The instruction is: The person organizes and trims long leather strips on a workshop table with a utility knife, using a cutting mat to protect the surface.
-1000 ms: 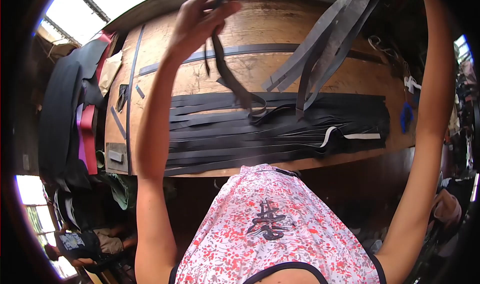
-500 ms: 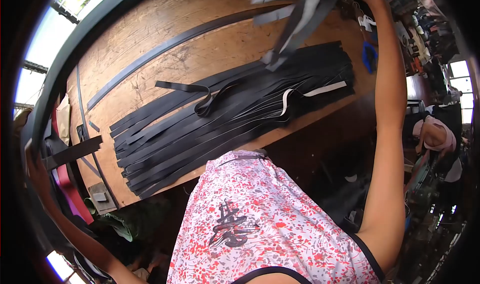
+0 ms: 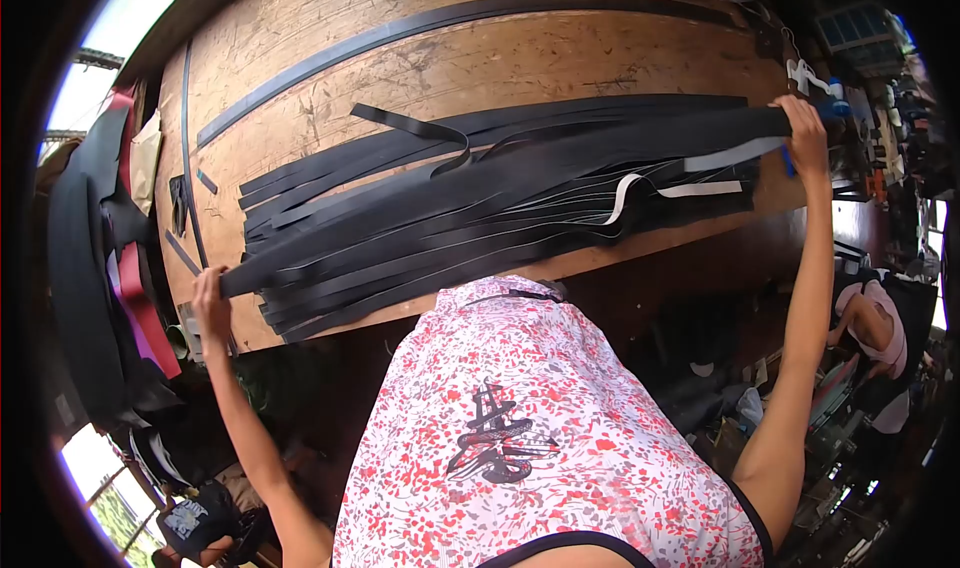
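Observation:
Long black strips (image 3: 540, 163), leather-like and perhaps several together, stretch between my two hands over the pile. My left hand (image 3: 211, 306) is closed on their end at the table's left front. At the far right, my right hand (image 3: 803, 133) grips the other end, beside a grey strip piece (image 3: 735, 154) that hangs just below. Underneath lies the pile of black strips (image 3: 350, 293), side by side, some with pale edges. A curled black strip (image 3: 400, 121) sticks out at the back, and a whitish strip (image 3: 625, 198) twists over the right part.
The scratched wooden table (image 3: 330, 28) carries a long dark bar (image 3: 400, 36) along its back and a thin dark strip (image 3: 190, 168) at the left. Black and red sheets (image 3: 85, 248) hang beyond the left edge. Another person (image 3: 870, 318) sits at the right.
Both hands have come down from the table's sides, the right from high up and the left from the far left. The strips they hold are now drawn out lengthwise over the pile.

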A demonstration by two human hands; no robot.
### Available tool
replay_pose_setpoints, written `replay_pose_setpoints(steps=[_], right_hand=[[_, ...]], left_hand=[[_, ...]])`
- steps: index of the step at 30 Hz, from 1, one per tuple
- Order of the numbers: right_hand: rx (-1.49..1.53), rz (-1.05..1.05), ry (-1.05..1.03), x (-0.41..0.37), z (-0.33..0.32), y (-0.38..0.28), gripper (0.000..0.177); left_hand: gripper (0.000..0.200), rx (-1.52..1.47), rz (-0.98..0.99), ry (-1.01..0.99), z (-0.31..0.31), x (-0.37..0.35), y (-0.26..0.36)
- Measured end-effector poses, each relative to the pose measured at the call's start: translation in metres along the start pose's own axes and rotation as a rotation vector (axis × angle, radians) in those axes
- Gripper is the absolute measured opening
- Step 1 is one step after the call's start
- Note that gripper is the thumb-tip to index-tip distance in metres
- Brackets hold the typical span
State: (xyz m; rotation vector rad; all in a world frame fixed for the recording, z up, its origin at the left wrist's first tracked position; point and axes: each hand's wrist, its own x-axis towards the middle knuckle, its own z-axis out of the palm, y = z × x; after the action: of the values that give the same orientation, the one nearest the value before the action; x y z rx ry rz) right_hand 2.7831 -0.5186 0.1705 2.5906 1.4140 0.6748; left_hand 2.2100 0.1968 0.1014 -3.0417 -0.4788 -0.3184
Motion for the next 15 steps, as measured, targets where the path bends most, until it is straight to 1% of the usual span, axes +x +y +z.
replay_pose_setpoints(steps=[1, 3, 4, 5, 6, 7, 8, 9, 11, 12, 13, 15], right_hand=[[-0.007, 0.026, -0.064, -0.007, -0.011, 0.005, 0.039], [-0.119, 0.020, -0.098, -0.028, -0.022, 0.030, 0.037], [-0.178, 0.030, -0.092, -0.038, -0.024, 0.043, 0.037], [-0.235, 0.039, -0.086, -0.044, -0.029, 0.047, 0.036], [-0.258, 0.085, -0.134, -0.048, -0.032, 0.050, 0.035], [-0.241, 0.108, -0.153, -0.048, -0.033, 0.049, 0.030], [-0.252, 0.124, -0.179, -0.053, -0.024, 0.051, 0.028], [-0.265, 0.141, -0.205, -0.058, -0.011, 0.050, 0.025], [-0.254, 0.065, -0.250, -0.069, 0.027, 0.030, 0.021], [-0.226, 0.032, -0.291, -0.078, 0.054, 0.020, 0.022], [-0.198, 0.000, -0.332, -0.086, 0.081, 0.010, 0.023], [-0.090, 0.014, -0.346, -0.084, 0.102, -0.034, 0.023]], left_hand=[[0.017, -0.039, -0.013, -0.015, 0.013, -0.005, 0.006], [0.015, -0.051, -0.043, -0.060, 0.024, -0.010, 0.022], [0.015, -0.034, -0.017, -0.064, 0.025, -0.008, 0.035], [0.018, -0.055, 0.005, -0.055, 0.026, -0.005, 0.047], [0.021, -0.060, 0.026, -0.060, 0.029, -0.005, 0.053], [0.025, -0.061, 0.045, -0.062, 0.032, -0.004, 0.057], [0.033, -0.034, 0.062, -0.074, 0.030, -0.002, 0.062], [0.033, -0.027, 0.054, -0.077, 0.030, -0.002, 0.059], [0.039, 0.053, 0.076, -0.122, 0.031, -0.006, 0.055], [0.040, 0.078, 0.062, -0.108, 0.030, -0.008, 0.050], [0.035, 0.121, 0.071, -0.076, 0.031, -0.011, 0.042], [0.025, 0.209, 0.036, -0.081, 0.032, -0.019, 0.027]])
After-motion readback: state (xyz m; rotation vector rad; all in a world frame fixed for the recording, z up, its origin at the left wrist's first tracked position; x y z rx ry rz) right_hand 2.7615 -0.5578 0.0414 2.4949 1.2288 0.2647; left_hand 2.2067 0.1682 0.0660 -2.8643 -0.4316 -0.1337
